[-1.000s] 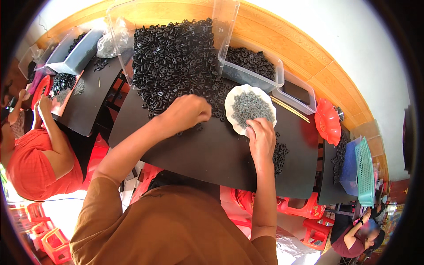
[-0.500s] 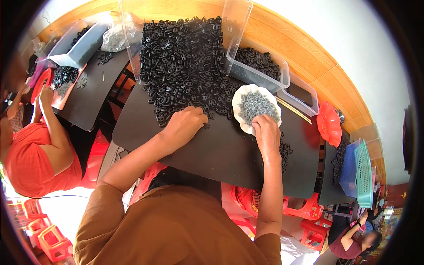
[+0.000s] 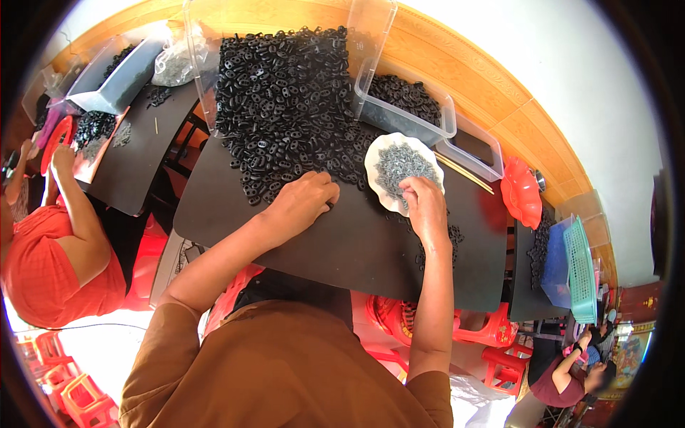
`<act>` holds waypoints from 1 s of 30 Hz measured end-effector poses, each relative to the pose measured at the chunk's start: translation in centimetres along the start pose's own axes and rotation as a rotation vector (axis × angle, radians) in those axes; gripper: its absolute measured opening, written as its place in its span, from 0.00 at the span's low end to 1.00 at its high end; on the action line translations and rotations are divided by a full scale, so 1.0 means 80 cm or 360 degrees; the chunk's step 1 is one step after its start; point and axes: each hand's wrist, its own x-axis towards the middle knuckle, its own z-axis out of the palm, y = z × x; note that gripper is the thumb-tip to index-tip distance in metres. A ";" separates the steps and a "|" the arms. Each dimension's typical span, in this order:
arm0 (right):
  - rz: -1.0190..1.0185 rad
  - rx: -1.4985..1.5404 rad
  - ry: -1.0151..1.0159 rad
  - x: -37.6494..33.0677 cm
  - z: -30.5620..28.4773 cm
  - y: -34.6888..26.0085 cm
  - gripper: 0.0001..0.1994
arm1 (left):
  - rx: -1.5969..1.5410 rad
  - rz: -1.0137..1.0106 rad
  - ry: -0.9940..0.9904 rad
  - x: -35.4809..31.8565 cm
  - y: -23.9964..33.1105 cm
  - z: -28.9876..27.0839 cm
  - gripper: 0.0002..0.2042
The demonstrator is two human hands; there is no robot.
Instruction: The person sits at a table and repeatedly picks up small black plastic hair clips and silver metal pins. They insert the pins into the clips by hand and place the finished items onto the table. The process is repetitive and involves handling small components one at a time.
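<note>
My left hand rests low over the dark table at the near edge of a big heap of black plastic pieces, each oval with two holes. Its fingers are curled in, and a dark bit shows under the fingertips, too small to name. My right hand is at the near rim of a white scalloped plate, thumb and fingers pinched together over small silvery metal bits. Whether a bit is between them is hidden. Some loose black pieces lie beside my right wrist.
The heap spills from a clear tipped bin. Behind the plate stand a clear box of black pieces, wooden sticks and a red scalloped dish. A co-worker in red works at the left table.
The whole view has shifted slightly left. My left hand has moved a little right and nearer me relative to the heap. My right hand stays pinched at the plate.
</note>
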 end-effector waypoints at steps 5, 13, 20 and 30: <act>0.0035 0.0052 0.0027 0.000 0.000 0.005 0.06 | -0.0094 0.0103 0.0081 -0.002 -0.007 0.009 0.07; 0.0093 0.0059 0.0003 0.000 0.000 0.011 0.03 | -0.0278 0.0164 0.0153 0.003 0.007 0.028 0.06; 0.0386 0.1353 0.0485 0.011 0.024 -0.005 0.05 | -0.0573 0.0146 0.0019 0.013 0.077 0.050 0.33; 0.0645 0.2918 0.0658 0.023 0.035 -0.023 0.06 | -0.0450 0.0476 -0.0080 -0.004 0.117 0.089 0.44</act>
